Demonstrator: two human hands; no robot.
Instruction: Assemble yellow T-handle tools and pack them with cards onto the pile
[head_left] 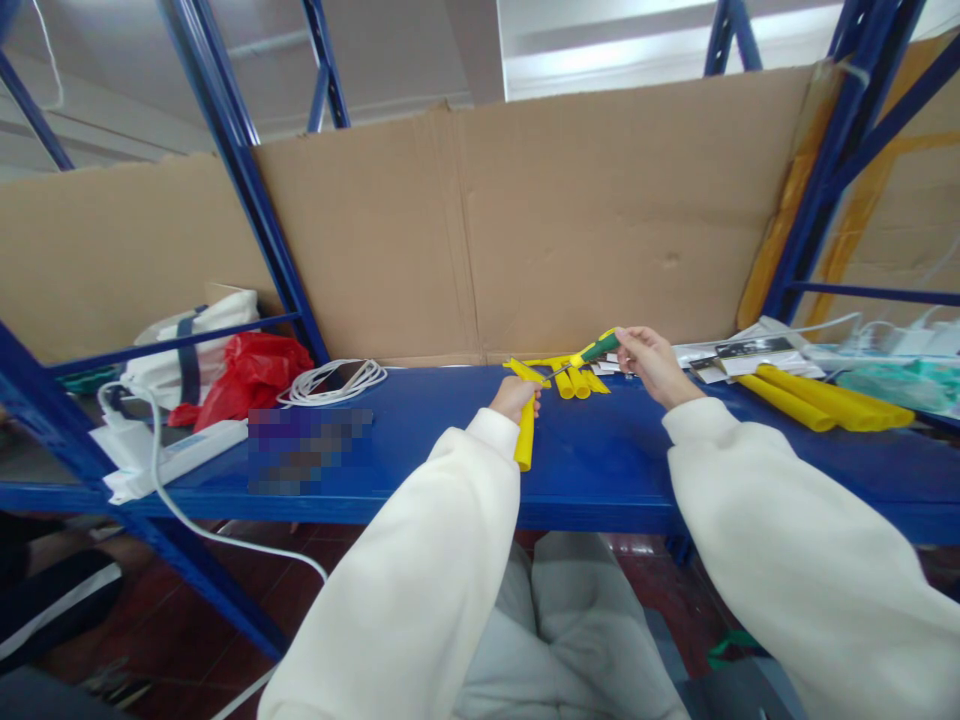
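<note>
My left hand (516,398) is closed around a yellow tube-shaped piece (526,440), which hangs down over the blue shelf top. In my right hand (646,362) is a screwdriver (598,348) with a green and yellow handle, gripped at the handle's end. Its thin shaft points left and down to the top of the yellow piece by my left hand; whether the tip touches or enters it is too small to tell. Behind and between my hands lie several more yellow pieces (574,383).
Further yellow tubes (825,400) lie at the right. A coiled white cable (330,384), a red plastic bag (259,375) and a white power strip (180,460) are at the left. A cardboard sheet (562,230) stands along the back between blue posts (240,190).
</note>
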